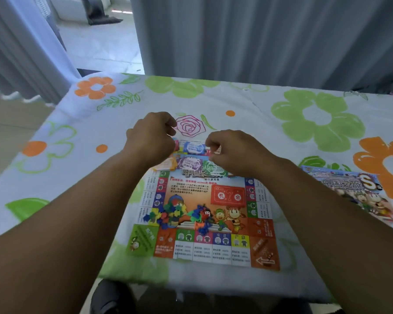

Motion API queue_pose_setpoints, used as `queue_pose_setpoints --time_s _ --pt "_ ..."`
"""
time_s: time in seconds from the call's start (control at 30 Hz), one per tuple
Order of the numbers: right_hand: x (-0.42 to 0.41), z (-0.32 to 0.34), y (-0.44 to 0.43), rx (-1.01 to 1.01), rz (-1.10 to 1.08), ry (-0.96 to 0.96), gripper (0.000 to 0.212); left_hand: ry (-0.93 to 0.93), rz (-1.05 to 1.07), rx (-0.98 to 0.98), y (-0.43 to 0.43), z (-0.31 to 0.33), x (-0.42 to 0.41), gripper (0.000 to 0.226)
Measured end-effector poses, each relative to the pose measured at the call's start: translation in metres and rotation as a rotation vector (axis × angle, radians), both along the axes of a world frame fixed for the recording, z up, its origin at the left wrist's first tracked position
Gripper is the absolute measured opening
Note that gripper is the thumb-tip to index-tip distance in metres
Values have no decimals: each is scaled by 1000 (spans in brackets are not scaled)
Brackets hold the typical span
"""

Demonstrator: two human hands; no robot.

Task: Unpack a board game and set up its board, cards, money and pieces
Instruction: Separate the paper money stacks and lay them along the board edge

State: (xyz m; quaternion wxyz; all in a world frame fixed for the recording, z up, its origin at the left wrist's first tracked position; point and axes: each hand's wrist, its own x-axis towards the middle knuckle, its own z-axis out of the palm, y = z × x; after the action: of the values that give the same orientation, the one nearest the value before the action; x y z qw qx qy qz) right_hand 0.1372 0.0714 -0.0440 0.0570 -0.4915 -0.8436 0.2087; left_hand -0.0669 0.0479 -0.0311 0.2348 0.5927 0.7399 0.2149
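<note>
Both bare forearms reached from the near edge toward the middle of the table. The left hand and the right hand were close together over the far edge of the board. The money lay there in two short rows of thin paper notes, blue in the far row, purple and green in the near row. The fingers of the right hand were curled and seemed to pinch the right edge of the notes. The fingers of the left hand were curled too, but blur hid whether they held a note, so I cannot tell. By my judgement the step in hand was the laying out of the money: the board was already flat, with printed squares along its border and cartoon figures in the middle. The pieces, small hard plastic shapes in blue, green, red and yellow, sat in a loose heap on the left part of the board, not yet sorted. The box, flat glossy card, lay to the right, apart from the board. The next move probably called for a light pinch and a slow slide, since such notes are thin and stick together, and the soft flowered cloth under them could wrinkle. No cards were clearly visible.
</note>
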Motion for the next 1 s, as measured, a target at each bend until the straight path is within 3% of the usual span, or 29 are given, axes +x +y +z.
queue_pose_setpoints --time_s 0.27,0.53,1.0 --pt "-55 -14 -20 15 25 -4 37 34 -11 -129 -30 -23 -28 45" --pt "-85 -31 -11 42 77 -13 55 98 -141 -103 -29 -35 -38 46" --pt "-91 -47 -1 99 104 -55 40 51 -174 -89 -26 -50 -46 38"
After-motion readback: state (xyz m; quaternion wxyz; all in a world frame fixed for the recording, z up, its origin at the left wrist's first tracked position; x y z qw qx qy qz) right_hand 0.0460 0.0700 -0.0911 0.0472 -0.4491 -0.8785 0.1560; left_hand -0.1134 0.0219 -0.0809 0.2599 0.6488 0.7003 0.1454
